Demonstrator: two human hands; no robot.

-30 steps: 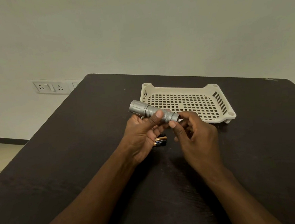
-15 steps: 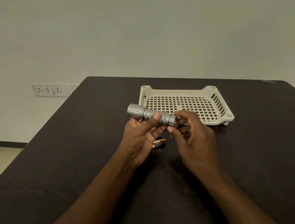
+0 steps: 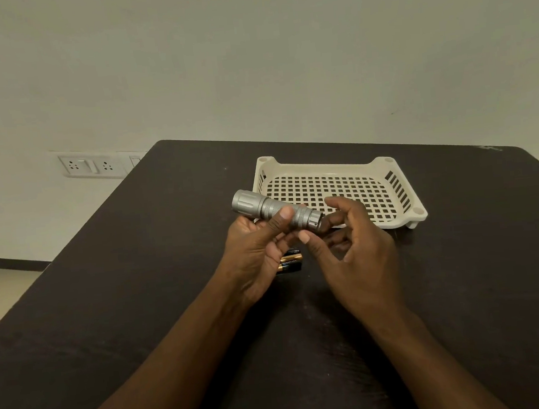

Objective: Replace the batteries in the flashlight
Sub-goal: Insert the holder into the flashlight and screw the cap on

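Silver flashlight [image 3: 275, 211] held above the dark table [image 3: 138, 281], lying slantwise, wide head up and to the left, tail end down and to the right. Gripped around the knurled middle by the left hand [image 3: 256, 254], thumb laid over the top of the barrel, fingers curled beneath. Right hand [image 3: 356, 249] brought up against the tail end, thumb tip touching just below it and fingers curled loosely behind it; whether those fingers pinched the tail cap, impossible to tell, the contact being hidden by the barrel. Tail end dark at its face, detail too small to read.

Batteries [image 3: 288, 263] lying on the table directly under the left hand, black with gold bands, side by side and partly covered by the fingers; exact count not clear. Apart from both the flashlight and the right hand.

Cream plastic tray [image 3: 385, 166] with a perforated floor and slotted walls set on the table just beyond the hands, near corner overlapped in view by the right hand's fingers. Flashlight head seen just left of the tray's near left corner, not inside it.

Pale wall [image 3: 249, 59] behind the table, with a white socket plate [image 3: 92, 167] low at the left.
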